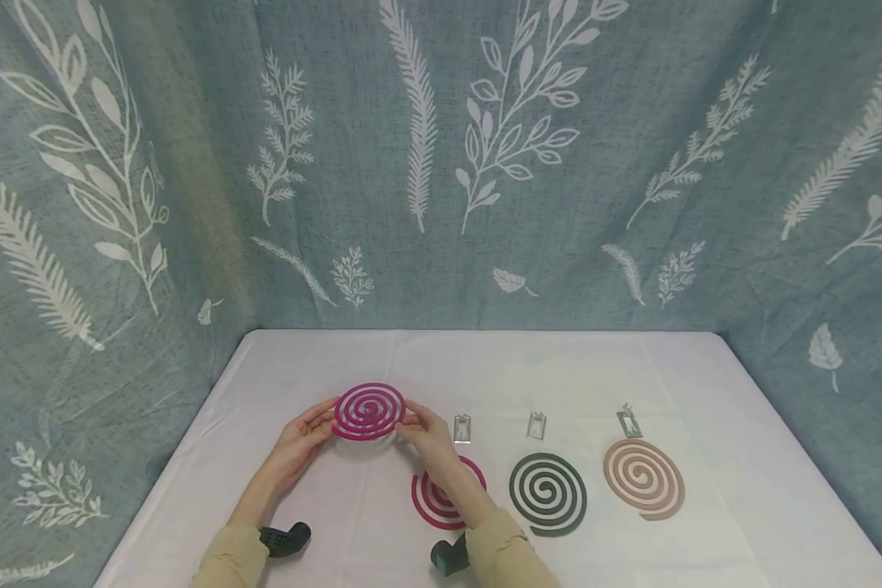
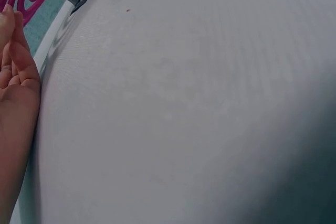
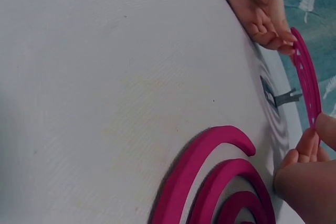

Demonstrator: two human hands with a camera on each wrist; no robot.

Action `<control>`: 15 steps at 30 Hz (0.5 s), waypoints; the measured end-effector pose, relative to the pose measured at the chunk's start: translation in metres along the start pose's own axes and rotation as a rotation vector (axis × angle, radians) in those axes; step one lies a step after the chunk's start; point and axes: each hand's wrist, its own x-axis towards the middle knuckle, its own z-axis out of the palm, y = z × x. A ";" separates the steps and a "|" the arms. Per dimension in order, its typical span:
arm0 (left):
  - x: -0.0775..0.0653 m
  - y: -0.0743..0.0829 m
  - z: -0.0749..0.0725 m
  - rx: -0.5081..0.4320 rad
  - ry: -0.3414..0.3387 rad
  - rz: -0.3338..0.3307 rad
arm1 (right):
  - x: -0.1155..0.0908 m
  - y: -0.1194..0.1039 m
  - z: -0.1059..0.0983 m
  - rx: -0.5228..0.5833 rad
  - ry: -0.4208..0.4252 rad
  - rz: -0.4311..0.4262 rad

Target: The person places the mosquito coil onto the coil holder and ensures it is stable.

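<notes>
Both hands pinch a magenta mosquito coil [image 1: 370, 410] by its opposite edges, above the left part of the table. My left hand [image 1: 297, 447] holds its left edge, and my right hand [image 1: 432, 445] its right edge. In the right wrist view the held coil [image 3: 308, 80] appears nearly edge-on between the fingertips. A small metal coil stand [image 3: 286, 97] is on the table below it; whether the two touch I cannot tell. Under the right forearm lies another magenta coil [image 1: 438, 523], partly hidden.
A dark green coil [image 1: 547, 494] and a tan coil [image 1: 643, 480] lie to the right on the white-clothed table [image 1: 323, 359]. Behind the coils are three metal stands, the left one [image 1: 462, 429], the middle one [image 1: 536, 425] and the right one [image 1: 630, 422]. A patterned curtain [image 1: 426, 269] hangs around.
</notes>
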 end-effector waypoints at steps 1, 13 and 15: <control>0.000 0.001 0.000 0.005 0.002 -0.005 | 0.000 -0.001 0.000 0.003 0.000 -0.001; -0.003 0.003 0.003 -0.012 0.021 -0.006 | -0.001 -0.001 0.001 0.007 0.002 -0.007; -0.004 0.003 0.003 -0.002 0.027 -0.014 | -0.001 -0.001 0.001 -0.001 0.005 -0.007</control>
